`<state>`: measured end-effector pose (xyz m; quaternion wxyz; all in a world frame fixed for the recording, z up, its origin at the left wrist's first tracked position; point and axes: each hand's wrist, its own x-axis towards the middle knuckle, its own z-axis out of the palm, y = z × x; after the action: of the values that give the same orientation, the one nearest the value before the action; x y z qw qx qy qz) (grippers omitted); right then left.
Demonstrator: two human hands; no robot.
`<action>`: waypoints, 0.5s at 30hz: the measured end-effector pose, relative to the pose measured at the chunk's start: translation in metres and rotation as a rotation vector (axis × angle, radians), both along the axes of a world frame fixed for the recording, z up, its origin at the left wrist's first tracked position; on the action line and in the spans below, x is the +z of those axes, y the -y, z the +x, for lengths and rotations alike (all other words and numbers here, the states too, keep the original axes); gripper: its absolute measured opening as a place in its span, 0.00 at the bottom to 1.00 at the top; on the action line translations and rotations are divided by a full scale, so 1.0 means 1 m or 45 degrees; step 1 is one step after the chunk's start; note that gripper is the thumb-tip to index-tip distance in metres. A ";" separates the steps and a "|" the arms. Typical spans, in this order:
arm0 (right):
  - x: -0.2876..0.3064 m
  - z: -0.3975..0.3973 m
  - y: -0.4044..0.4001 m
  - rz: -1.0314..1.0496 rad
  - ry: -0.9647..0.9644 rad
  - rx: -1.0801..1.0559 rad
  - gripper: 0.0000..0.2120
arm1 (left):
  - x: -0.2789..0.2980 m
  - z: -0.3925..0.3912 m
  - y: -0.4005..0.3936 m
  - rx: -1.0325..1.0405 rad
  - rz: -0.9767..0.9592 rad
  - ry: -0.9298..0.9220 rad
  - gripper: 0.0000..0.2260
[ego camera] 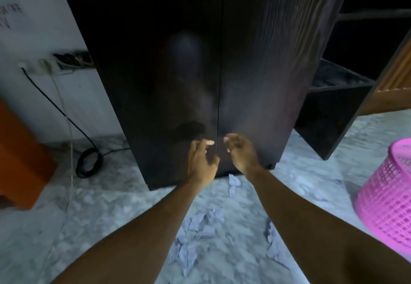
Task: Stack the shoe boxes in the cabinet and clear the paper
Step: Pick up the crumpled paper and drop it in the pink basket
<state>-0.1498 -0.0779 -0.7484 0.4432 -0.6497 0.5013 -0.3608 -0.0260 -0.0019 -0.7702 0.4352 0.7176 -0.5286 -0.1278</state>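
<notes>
cabinet [255, 65] doors shut; left hand [201, 161] and right hand [241, 152] half curled, empty, at centre seam to pull; paper [195, 237] scattered on floor [100, 206].

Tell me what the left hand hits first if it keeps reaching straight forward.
Most likely the left hand meets the cabinet's left door, near the centre seam; depth is unclear.

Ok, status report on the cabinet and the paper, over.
Both hands empty: left hand open, right hand curled, at the door seam. Cabinet doors shut, no shoe boxes in view. Crumpled paper litters the floor underfoot; pink basket stands right.
</notes>
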 end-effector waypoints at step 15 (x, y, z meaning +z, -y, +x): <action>-0.170 -0.134 -0.001 0.217 -0.915 0.118 0.32 | -0.209 -0.032 -0.092 0.040 0.649 0.452 0.33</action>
<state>-0.2839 -0.0772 -0.9182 0.3072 -0.7177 0.6232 -0.0463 -0.0585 0.0897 -0.9792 0.1440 0.8227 -0.5362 -0.1222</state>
